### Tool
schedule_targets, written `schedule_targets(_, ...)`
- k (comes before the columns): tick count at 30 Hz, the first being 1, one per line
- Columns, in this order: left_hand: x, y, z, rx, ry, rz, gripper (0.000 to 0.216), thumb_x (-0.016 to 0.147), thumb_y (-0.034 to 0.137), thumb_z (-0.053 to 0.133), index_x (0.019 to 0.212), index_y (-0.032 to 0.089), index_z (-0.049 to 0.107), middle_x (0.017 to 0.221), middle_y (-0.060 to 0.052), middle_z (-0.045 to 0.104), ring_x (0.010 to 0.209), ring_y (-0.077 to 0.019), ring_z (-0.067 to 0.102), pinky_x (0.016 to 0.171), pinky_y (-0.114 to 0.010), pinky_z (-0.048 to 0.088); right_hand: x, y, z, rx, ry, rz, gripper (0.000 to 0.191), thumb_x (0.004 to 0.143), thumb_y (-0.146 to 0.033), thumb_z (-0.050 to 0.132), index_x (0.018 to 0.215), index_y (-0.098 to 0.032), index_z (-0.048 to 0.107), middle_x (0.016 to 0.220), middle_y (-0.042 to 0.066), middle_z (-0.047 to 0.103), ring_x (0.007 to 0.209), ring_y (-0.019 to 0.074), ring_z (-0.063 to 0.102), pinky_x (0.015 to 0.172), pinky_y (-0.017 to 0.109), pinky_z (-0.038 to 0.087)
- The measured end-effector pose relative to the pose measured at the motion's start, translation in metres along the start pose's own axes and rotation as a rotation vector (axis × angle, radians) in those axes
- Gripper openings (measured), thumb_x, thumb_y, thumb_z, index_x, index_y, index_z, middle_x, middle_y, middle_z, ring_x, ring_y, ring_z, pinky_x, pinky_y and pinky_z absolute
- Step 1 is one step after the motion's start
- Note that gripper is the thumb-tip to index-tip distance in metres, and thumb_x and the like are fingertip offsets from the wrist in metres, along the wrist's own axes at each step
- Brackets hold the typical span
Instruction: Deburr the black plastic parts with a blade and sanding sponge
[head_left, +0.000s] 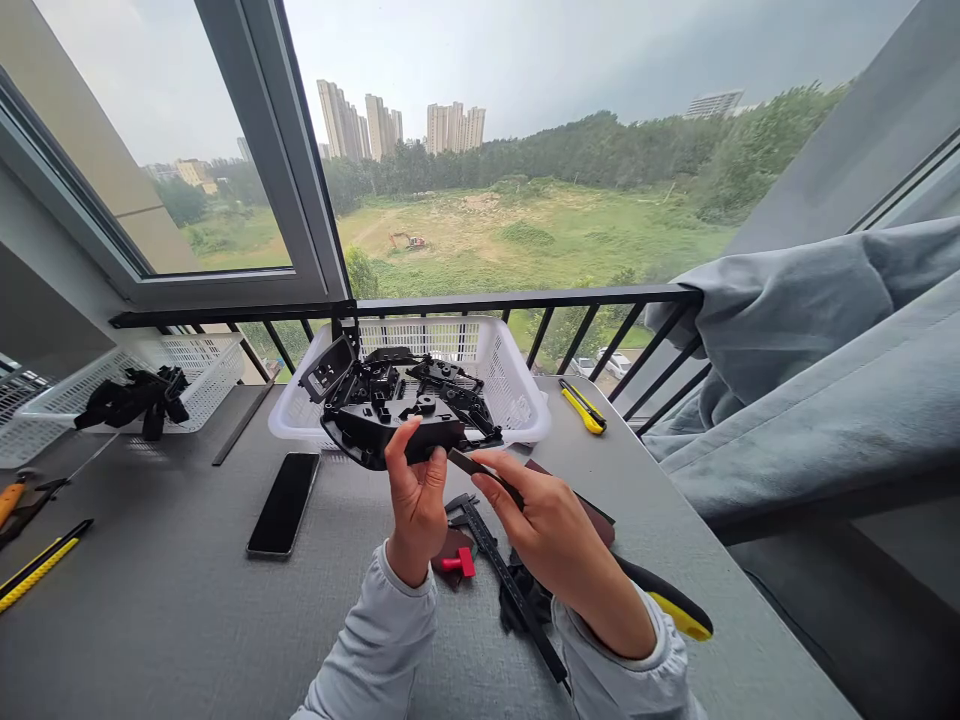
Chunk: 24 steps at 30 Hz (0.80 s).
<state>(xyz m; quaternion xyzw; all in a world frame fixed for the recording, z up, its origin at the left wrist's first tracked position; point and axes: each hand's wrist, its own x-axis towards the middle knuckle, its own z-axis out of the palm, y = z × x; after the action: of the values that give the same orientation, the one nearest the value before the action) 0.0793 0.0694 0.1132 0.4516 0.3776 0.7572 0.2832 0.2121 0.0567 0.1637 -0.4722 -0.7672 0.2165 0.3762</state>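
My left hand [415,500] grips the lower edge of a black plastic model-kit frame [390,405], which carries several small moulded parts and is held up over the table. My right hand [540,530] pinches a thin dark sanding stick or file [480,472]. Its tip lies close to the black frame's lower right edge. Directly below my hands lies a steel vernier caliper [499,570], partly hidden by my right hand and forearm. A white plastic basket [517,400] stands behind the frame.
A black phone [285,505] lies left of my hands, and a yellow utility knife [581,407] lies to the right. A second white basket [206,375] holds black parts. Grey fabric [817,370] hangs at right beyond the grey table [150,570], and a black balcony railing [525,298] runs behind.
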Motion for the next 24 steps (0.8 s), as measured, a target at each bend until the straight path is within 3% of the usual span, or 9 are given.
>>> schedule_targets(4,0.005,0.007,0.001,-0.151,-0.006,-0.076,0.037,0.088,0.025,0.061,0.122,0.034,0.049,0.102,-0.001,0.062,0.086,-0.0133,0.065,0.07,-0.024,0.057,0.002,0.001,0.001,0.147,0.072,0.106,0.03,0.094,-0.034,0.047,0.114,-0.018,0.062,0.061,-0.001,0.067,0.046,0.0133,0.053,0.047,0.024,0.04)
schedule_targets(7,0.008,0.01,0.002,-0.226,0.035,-0.121,0.042,0.085,0.025,0.065,0.122,0.033,0.048,0.101,-0.001,0.063,0.083,-0.0129,0.064,0.067,-0.022,0.056,0.005,0.005,0.005,0.244,0.101,0.129,0.037,0.092,-0.035,0.05,0.124,-0.017,0.058,0.068,0.0,0.07,0.047,0.0113,0.048,0.047,0.023,0.037)
schedule_targets(11,0.008,0.01,0.004,-0.223,0.109,-0.123,0.052,0.081,0.025,0.07,0.125,0.032,0.044,0.099,0.0,0.063,0.078,-0.0106,0.064,0.072,-0.022,0.055,0.007,0.008,0.01,0.339,0.061,0.09,0.032,0.093,-0.036,0.05,0.117,-0.019,0.062,0.077,0.003,0.073,0.045,0.0098,0.041,0.045,0.023,0.035)
schedule_targets(14,0.007,0.011,0.006,-0.215,0.159,-0.104,0.057,0.079,0.026,0.073,0.127,0.032,0.042,0.099,0.001,0.063,0.08,-0.0103,0.065,0.074,-0.021,0.054,0.007,0.008,0.013,0.382,0.041,0.075,0.029,0.094,-0.036,0.049,0.113,-0.019,0.062,0.081,0.004,0.075,0.046,0.01,0.042,0.043,0.023,0.034)
schedule_targets(20,0.005,0.011,0.012,-0.22,0.126,-0.121,0.078,0.072,0.023,0.08,0.134,0.033,0.033,0.102,0.001,0.064,0.081,-0.0101,0.066,0.079,-0.023,0.053,0.009,0.008,0.014,0.358,0.059,0.054,0.029,0.094,-0.035,0.049,0.114,-0.019,0.063,0.08,0.004,0.074,0.054,0.0125,0.054,0.047,0.022,0.038)
schedule_targets(24,0.005,0.01,0.013,-0.216,0.096,-0.196,0.076,0.075,0.024,0.078,0.135,0.03,0.032,0.096,0.001,0.067,0.082,-0.0115,0.068,0.079,-0.024,0.053,0.011,0.008,0.016,0.311,0.037,0.048,0.029,0.094,-0.034,0.048,0.113,-0.019,0.064,0.074,0.002,0.072,0.057,0.0137,0.059,0.056,0.024,0.045)
